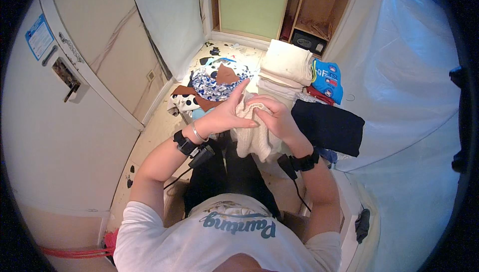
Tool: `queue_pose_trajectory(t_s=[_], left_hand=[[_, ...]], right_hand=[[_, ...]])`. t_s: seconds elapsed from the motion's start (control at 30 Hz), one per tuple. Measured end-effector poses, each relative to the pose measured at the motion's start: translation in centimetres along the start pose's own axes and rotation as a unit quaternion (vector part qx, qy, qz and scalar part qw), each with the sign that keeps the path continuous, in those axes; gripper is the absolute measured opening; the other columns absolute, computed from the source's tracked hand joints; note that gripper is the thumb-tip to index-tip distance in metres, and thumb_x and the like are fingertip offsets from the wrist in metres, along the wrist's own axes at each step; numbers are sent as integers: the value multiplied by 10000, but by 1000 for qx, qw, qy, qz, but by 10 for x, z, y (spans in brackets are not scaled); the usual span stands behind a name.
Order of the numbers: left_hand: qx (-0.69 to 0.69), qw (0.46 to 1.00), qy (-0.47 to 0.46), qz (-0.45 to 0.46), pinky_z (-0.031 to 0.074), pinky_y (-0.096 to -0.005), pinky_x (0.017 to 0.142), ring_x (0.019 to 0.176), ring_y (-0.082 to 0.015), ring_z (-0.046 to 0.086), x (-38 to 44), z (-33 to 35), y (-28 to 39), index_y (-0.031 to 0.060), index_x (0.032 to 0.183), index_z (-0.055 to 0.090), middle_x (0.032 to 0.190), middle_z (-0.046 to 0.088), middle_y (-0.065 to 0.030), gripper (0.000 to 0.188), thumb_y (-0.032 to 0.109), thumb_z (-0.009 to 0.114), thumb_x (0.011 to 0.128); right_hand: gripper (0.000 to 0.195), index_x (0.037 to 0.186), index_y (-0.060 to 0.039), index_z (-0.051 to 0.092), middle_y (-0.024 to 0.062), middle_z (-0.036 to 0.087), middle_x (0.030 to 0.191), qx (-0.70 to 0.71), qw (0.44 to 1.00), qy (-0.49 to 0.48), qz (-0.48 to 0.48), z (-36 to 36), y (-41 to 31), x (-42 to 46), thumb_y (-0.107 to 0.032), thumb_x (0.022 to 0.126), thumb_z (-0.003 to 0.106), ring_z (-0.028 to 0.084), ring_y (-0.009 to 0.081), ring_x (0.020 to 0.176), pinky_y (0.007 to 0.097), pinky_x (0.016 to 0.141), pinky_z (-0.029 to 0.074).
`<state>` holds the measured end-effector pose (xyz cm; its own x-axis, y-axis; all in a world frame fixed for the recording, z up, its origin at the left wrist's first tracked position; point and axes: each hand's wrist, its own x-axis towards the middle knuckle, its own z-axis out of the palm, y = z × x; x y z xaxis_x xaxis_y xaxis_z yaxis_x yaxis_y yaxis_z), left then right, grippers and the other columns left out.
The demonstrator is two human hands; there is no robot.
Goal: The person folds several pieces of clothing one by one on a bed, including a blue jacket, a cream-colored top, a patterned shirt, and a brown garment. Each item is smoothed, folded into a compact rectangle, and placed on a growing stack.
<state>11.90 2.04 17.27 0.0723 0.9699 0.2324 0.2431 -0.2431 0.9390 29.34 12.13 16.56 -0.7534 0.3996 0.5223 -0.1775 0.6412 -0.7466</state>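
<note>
A cream knitted garment (254,143) hangs bunched in front of my lap. With its fingertips, my right hand (276,118) pinches the gathered upper edge. My left hand (228,112) is spread against the garment's left side, index finger pointing up and thumb lying across the knit. Its other fingers are hidden, so whether it grips the fabric cannot be told. Beyond my left hand is a loose heap of clothes, including a blue-and-white patterned cloth (209,85) and brown fabric (227,74). Folded cream textiles (286,62) are stacked beyond my right hand.
Right of the stack lie a blue printed garment (329,81) and a folded black garment (327,127). Plastic sheeting (415,85) hangs along the right. A white door (71,152) stands at left. At the back is a wooden cabinet (320,2) with a black safe (307,42).
</note>
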Motion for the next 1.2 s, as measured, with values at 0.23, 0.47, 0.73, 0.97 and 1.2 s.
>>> queue_pose_trajectory(t_s=[0.23,0.47,0.73,0.97,1.2], left_hand=[[-28,998,9,-63,406,-257,966,1217,-133,458,14,-2,-1,40,1497,227,1411,425,-96,822,-77,539,745],[79,992,-18,-94,461,-239,847,967,-86,567,32,-30,1,36,1315,457,1088,615,-29,579,-73,522,750],[111,976,111,-150,484,-242,781,832,-84,597,45,-63,-13,6,992,654,911,664,4,211,21,552,808],[40,983,145,-108,468,-219,716,778,-55,570,66,-69,-16,13,984,631,866,639,17,172,49,526,852],[-31,983,143,-109,487,-243,762,817,-80,598,89,-48,-13,1,983,634,906,655,-17,181,70,539,844]], right_hand=[[465,1290,-66,544,106,588,1145,139,971,33,191,5,44,-7,-141,855,691,579,201,1006,299,895,460],[552,1326,4,486,114,602,1191,247,914,-178,269,6,71,-15,-221,871,703,565,168,1071,303,947,450],[705,1364,17,415,178,609,1156,63,964,-109,236,38,94,-26,-205,788,756,596,244,1021,350,915,471],[603,1407,-76,345,165,544,1161,43,978,76,192,66,96,-34,-31,866,609,570,266,978,346,862,477],[523,1205,-21,531,223,475,1284,-129,965,227,-5,67,110,-30,-188,766,762,542,359,1131,401,930,468]])
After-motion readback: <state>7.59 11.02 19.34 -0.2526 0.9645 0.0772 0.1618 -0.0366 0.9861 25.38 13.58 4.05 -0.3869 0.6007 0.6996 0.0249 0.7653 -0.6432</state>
